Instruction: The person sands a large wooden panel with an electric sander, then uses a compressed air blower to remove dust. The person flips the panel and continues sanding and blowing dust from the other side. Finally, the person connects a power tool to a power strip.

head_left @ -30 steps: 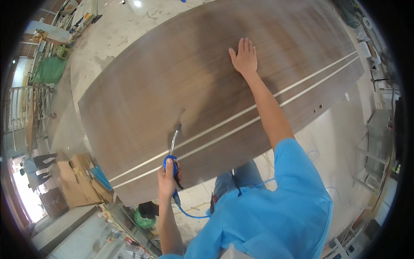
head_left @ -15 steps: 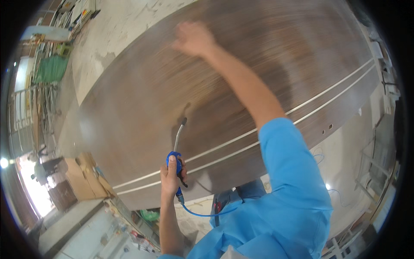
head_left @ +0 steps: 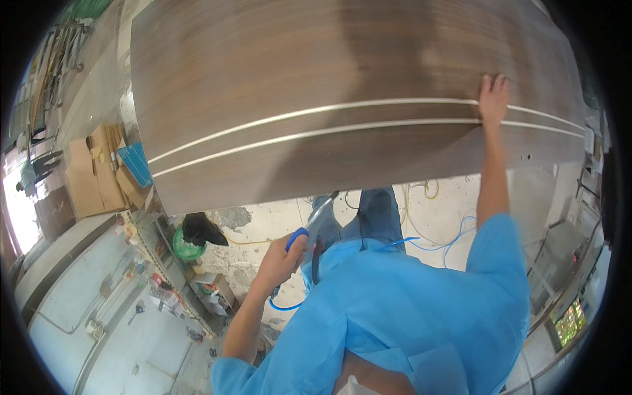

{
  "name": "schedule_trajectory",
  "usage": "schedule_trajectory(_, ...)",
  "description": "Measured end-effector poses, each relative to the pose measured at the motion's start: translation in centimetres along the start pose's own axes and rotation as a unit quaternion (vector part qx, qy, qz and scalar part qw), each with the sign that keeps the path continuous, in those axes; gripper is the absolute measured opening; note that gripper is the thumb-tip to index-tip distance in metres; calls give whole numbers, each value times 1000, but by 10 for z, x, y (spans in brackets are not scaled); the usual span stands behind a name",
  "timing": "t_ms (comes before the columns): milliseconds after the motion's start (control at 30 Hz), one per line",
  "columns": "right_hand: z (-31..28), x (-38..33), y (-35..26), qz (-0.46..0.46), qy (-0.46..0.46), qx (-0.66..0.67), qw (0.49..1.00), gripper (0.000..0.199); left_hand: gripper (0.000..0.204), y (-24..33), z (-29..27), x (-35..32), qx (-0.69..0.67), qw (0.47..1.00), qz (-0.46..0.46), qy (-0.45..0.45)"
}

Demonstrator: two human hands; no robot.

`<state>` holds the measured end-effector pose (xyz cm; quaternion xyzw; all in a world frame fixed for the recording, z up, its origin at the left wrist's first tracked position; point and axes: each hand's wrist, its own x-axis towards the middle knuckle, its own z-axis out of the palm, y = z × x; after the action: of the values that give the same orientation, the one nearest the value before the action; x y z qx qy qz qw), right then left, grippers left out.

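My left hand is closed around the handle of a blue air blow gun, in front of my body. Its thin metal nozzle points up and away, its tip close to the panel's near edge. A blue air hose runs from below the grip, partly hidden by my shirt. Stretched out to the right, my right hand rests with fingers extended on a large brown wood-grain panel, across its two pale inlaid strips. Two small holes show near the panel's edge, right of that forearm.
Cardboard pieces stand at the left, beside a blue sheet. A green bag and a shelf with small items are near left. Blue hose lies in loops on the floor at right. Someone stands far left.
My right hand has gone from the panel's far left part to its right side. The left hand has drawn the blow gun back off the panel toward my body. The view has turned.
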<state>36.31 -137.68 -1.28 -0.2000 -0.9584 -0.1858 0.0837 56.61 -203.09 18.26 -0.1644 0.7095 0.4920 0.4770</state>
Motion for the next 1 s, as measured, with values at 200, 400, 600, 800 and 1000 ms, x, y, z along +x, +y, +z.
schedule_trajectory(200, -151, -207, -213, -118, 28, 294, 948, 71, 53, -111, -75, -57, -90, 992, 21, 92)
schedule_trajectory(400, -280, -305, -415, -283, -68, 448, 845, 83, 59, -165, -107, -103, -143, 969, 70, 191)
schedule_trajectory(600, -293, -331, -491, -396, -53, 439, 805, 71, 57, -192, -113, -125, -156, 966, 79, 189)
schedule_trajectory(800, -203, -271, -304, -186, 77, 233, 952, 73, 58, -225, -123, -115, -184, 959, 93, 196)
schedule_trajectory(1000, -201, -242, -329, 61, 14, 136, 989, 76, 60, -249, -162, -128, -296, 874, 111, 369)
